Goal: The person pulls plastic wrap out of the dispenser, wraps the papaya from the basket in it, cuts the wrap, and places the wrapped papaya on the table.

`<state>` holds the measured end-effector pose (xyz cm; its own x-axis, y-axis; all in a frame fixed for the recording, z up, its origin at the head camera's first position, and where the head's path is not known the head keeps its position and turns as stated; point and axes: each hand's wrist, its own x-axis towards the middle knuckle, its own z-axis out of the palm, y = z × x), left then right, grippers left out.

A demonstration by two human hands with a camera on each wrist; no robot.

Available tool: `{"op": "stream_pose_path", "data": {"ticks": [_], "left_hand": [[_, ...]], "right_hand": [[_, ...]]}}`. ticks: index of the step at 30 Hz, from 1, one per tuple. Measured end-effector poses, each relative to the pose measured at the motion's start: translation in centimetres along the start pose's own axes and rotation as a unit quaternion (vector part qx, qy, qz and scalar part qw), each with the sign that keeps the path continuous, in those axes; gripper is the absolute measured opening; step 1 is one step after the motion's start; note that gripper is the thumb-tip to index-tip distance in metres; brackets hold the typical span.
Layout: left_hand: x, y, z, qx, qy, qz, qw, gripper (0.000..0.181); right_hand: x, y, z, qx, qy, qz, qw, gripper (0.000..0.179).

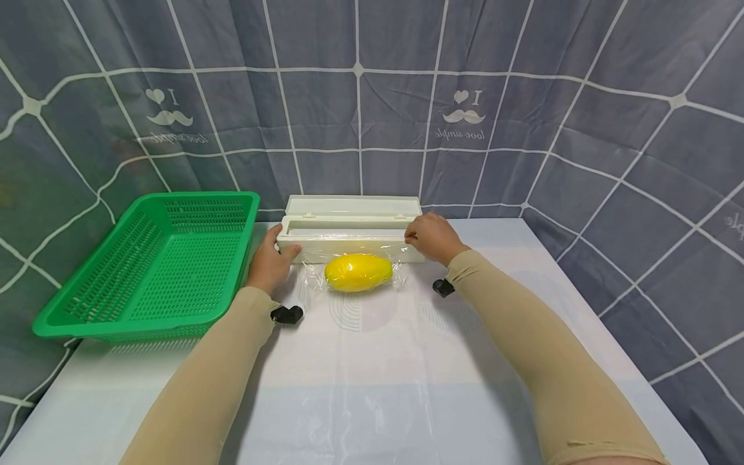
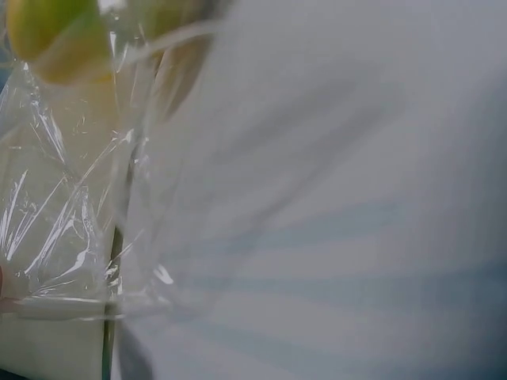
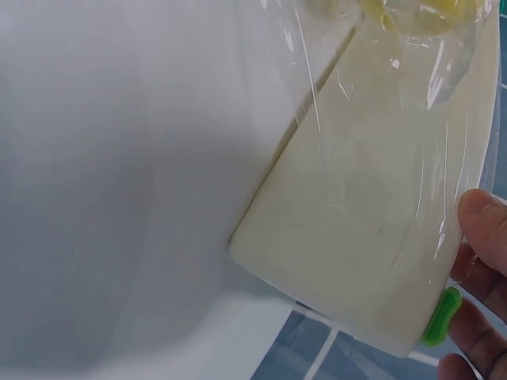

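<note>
A white cling film dispenser (image 1: 354, 247) lies on the table with its lid (image 1: 353, 205) raised. Clear cling film (image 3: 372, 142) drapes down its front and wraps a yellow oblong fruit (image 1: 358, 272), tinged green in the left wrist view. My left hand (image 1: 270, 261) grips the dispenser's left end, thumb across the front. At the opposite end, my right hand (image 1: 434, 237) has its fingers curled at the upper front edge. There the thumb (image 3: 483, 226) and forefinger pinch the film's edge, beside a small green slider (image 3: 441, 317). The left wrist view barely catches the left hand.
A green perforated basket (image 1: 174, 278) stands left of the dispenser, close to the left forearm. Behind the table (image 1: 372, 400) hangs a grey checked curtain (image 1: 395, 110), which continues along both sides. Black wrist cameras sit below both hands.
</note>
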<state>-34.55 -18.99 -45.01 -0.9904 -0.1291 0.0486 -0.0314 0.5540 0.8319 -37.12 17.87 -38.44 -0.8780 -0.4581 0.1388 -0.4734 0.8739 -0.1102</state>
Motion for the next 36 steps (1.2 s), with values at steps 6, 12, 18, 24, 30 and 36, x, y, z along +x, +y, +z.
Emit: {"op": "stream_pose_path", "data": {"ticks": [6,12,18,24,30,36], "left_hand": [[-0.3,0.0,-0.1,0.003,0.006,0.005,1.0000,0.080],[-0.4,0.3,0.3,0.002,0.023,0.030,0.9993,0.073],[-0.8,0.3,0.5,0.000,0.037,0.061,0.9974,0.058],[-1.3,0.3,0.3,0.008,0.051,0.065,0.9966,0.042],[-1.5,0.3,0.3,0.017,0.063,0.089,0.9939,0.028],[-1.8,0.5,0.3,0.015,0.068,0.100,0.9925,0.019]], "right_hand": [[0.1,-0.3,0.2,0.003,0.003,-0.002,1.0000,0.015],[-0.3,-0.3,0.1,0.009,0.007,-0.001,0.9999,0.017],[-0.6,-0.5,0.0,0.027,0.009,0.002,0.9996,0.018],[-0.8,-0.8,-0.3,0.034,0.007,-0.001,0.9994,0.018],[-1.2,-1.0,-0.5,0.048,0.007,0.005,0.9988,0.016],[-1.8,-0.7,-0.5,0.066,0.011,-0.001,0.9978,0.014]]}}
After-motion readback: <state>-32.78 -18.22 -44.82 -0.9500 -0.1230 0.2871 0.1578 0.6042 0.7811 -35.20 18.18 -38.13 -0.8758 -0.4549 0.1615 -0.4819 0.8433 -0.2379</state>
